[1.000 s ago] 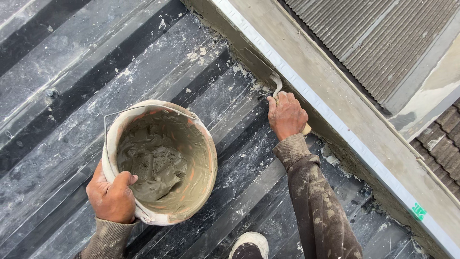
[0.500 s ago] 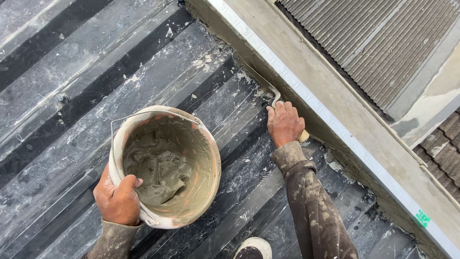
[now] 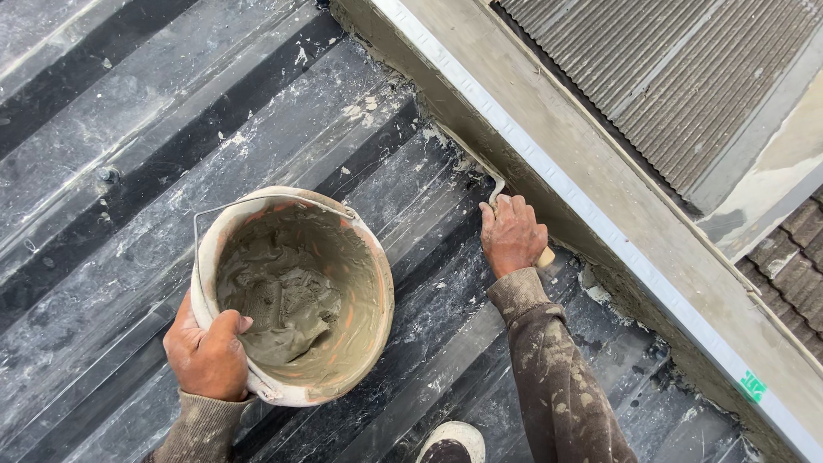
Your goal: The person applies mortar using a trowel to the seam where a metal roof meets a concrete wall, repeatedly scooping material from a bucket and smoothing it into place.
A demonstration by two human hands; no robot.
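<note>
Ribbed metal roof [image 3: 129, 171], dark w/ grey smears, fills most of the view. A concrete ledge [image 3: 600, 163] w/ a pale metal strip [image 3: 549, 163] on its edge runs diagonally from top centre to bottom right, just beyond the right fingers. Past it, corrugated sheet [image 3: 669, 77] and a few roof tiles [image 3: 801, 257] at far right.

Bucket [image 3: 296, 296], round, pale rim, orange inside, part full of grey mortar [image 3: 279, 304]. Left hand [image 3: 206, 356] clamps its near rim, thumb hooked over the edge, fingers under and out of sight. Wire bail lies along the far rim.

Right hand [image 3: 512, 236] is closed on a trowel [image 3: 497, 189]: wooden handle end pokes out on the little-finger side, metal shank shows just ahead of the fingertips. Blade lies up-left from the fingers, long axis along the seam where roof meets ledge, pressed in the joint; its tip is hard to make out. Right hand is the one at the seam; bucket sits well to its left, nearer the left hand.

Labels: only a small green mark [image 3: 753, 386] on the strip, far down-right of the right fingers. Shoe toe [image 3: 450, 441] at the bottom edge.
</note>
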